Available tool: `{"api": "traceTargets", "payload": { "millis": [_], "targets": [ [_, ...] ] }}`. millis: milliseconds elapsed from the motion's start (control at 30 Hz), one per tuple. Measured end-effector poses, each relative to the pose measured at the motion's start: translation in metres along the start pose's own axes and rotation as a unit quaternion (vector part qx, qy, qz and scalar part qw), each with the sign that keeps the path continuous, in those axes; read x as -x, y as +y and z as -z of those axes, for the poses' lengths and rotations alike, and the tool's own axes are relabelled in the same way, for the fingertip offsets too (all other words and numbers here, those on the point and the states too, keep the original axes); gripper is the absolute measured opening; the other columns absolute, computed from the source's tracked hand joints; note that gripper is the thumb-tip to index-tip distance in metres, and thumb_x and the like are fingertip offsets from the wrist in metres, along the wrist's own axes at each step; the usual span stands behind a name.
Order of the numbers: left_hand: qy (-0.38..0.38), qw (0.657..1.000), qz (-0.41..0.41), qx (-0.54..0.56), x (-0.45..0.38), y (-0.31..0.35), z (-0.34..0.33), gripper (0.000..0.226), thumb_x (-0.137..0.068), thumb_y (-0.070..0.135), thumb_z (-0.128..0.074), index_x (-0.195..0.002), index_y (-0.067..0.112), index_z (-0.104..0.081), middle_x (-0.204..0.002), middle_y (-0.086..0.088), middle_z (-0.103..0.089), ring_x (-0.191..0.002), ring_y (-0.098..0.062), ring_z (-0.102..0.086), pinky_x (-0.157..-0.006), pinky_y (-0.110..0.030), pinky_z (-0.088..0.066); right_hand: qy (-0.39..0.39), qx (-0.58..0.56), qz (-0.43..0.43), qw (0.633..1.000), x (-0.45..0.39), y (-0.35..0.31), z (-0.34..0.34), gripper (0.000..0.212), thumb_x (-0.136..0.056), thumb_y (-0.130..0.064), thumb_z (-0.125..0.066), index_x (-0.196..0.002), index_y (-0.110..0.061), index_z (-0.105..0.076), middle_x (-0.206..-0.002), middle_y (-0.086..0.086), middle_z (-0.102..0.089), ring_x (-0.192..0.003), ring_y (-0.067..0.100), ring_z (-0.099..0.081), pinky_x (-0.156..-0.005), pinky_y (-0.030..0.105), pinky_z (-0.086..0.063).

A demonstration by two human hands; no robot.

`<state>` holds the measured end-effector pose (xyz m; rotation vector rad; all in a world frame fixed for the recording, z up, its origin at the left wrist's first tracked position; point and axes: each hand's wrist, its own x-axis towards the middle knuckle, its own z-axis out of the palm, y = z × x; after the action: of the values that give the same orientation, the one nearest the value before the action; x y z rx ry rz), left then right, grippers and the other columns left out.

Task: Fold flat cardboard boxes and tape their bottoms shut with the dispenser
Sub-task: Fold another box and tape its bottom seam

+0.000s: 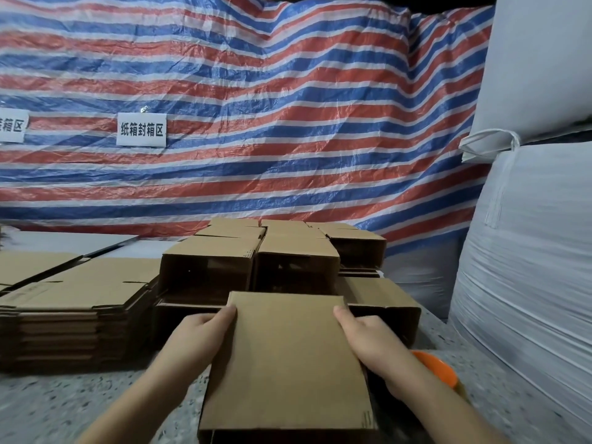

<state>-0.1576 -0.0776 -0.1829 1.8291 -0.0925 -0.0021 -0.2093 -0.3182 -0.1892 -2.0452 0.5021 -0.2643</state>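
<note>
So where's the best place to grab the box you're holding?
By its two long side edges, one hand from each side, as the left hand and right hand do now on the box. Its top face is broad and flat with nothing to grip; the sides are narrow enough for curled fingers.

I'm seeing a box (288, 360) of matt brown corrugated cardboard, plain and unprinted. The flat stack (73, 302) beside it is the same dull board, ridged at its edges. The table (57, 408) looks like speckled grey stone. The tarp (243, 100) behind is crinkled woven plastic with a slight sheen. The sacks (528, 251) look woven white plastic.
</note>
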Motion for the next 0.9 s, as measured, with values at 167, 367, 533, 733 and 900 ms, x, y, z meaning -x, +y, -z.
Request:
{"api": "traceTargets", "payload": {
  "millis": [167,367,533,733,900],
  "targets": [
    [-0.006,0.992,0.129,-0.009,-0.008,-0.016,-0.008,0.052,-0.09,0.051,-0.064,-0.08,0.0,-0.068,-0.086,-0.018,-0.07,-0.079,-0.031,-0.068,-0.066,-0.034,-0.054,-0.086,0.015,-0.121,0.989,-0.017,0.013,-0.01,0.077,-0.096,-0.07,-0.04,-0.144,-0.011,-0.048,-0.114,0.0,-0.063,-0.094,0.018,-0.058,-0.074,0.03,-0.045],
    [-0.013,0.989,0.143,-0.04,-0.007,-0.014,-0.001,0.06,-0.099,0.056,-0.042,-0.116,0.003,-0.065,-0.105,-0.014,-0.064,-0.096,-0.029,-0.061,-0.093,-0.042,-0.05,-0.098,-0.061,-0.129,0.985,-0.012,0.026,-0.005,0.064,-0.097,-0.063,-0.045,-0.133,-0.014,-0.063,-0.124,0.003,-0.069,-0.111,0.021,-0.064,-0.103,0.034,-0.048],
    [-0.061,0.995,0.023,-0.08,0.018,0.007,-0.008,0.044,-0.099,0.045,-0.049,-0.134,0.019,-0.055,-0.092,0.008,-0.057,-0.084,-0.011,-0.056,-0.084,-0.032,-0.046,-0.095,0.001,-0.055,0.994,0.024,0.016,0.012,0.032,-0.098,-0.039,-0.051,-0.099,-0.018,-0.074,-0.093,-0.003,-0.077,-0.093,0.012,-0.07,-0.088,0.029,-0.053],
    [-0.134,0.971,-0.182,0.078,0.022,0.081,-0.04,0.041,-0.091,0.05,-0.055,-0.131,0.05,-0.046,-0.114,0.028,-0.058,-0.098,0.007,-0.058,-0.08,-0.025,-0.05,0.038,-0.073,0.016,0.997,0.034,-0.017,0.121,0.026,-0.099,-0.046,-0.056,-0.109,-0.025,-0.067,-0.092,0.004,-0.077,-0.089,0.024,-0.071,-0.07,0.036,-0.05],
    [-0.178,0.929,-0.326,-0.009,-0.023,0.137,-0.11,0.053,-0.094,0.061,-0.044,-0.144,0.043,-0.039,-0.129,0.027,-0.046,-0.094,0.019,-0.046,-0.074,-0.008,-0.033,0.097,-0.133,-0.015,0.986,-0.029,-0.034,0.186,0.038,-0.097,-0.048,-0.06,-0.116,-0.015,-0.062,-0.109,0.016,-0.068,-0.1,0.032,-0.064,-0.073,0.038,-0.051]
  ]
}}
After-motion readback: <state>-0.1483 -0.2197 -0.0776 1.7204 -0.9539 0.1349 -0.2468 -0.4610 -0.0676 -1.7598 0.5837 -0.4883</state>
